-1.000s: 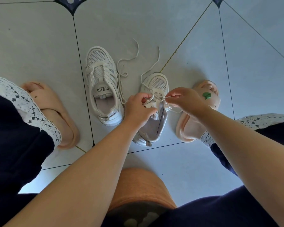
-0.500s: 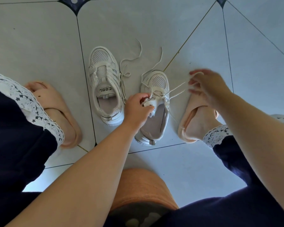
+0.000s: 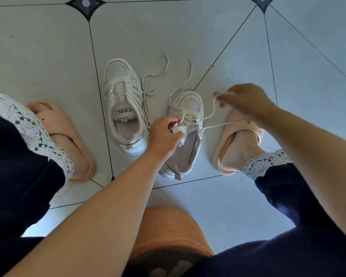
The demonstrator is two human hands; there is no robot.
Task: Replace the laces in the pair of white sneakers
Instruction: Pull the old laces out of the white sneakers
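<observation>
Left hand [image 3: 164, 134]: fingers curled over the tongue and eyelet edge of the right-side sneaker [image 3: 188, 150], gripping it and holding it down.
Right hand [image 3: 246, 98]: raised to the right of that shoe, above the right slipper [image 3: 220, 154]; fingertips pinch the lace [image 3: 218, 125], blurred at the tips.
Lace: white, threaded through the upper eyelets; two strands run from the shoe to the right hand, one slack and curved, one drawn nearly straight. Another end trails forward over the floor [image 3: 168, 27].
Right-side sneaker: white, mesh toe, tilted toward the left hand, heel nearest the camera.
Left-side sneaker [image 3: 124, 108]: white, upright, just beside its pair and untouched; loose lace [image 3: 146, 104] lies along its right flank.
Floor: pale tiles, dark diamond insets.
Also present: left slipper [image 3: 76, 156], pink, worn; dark trousers with white lace cuffs [image 3: 266, 162].
</observation>
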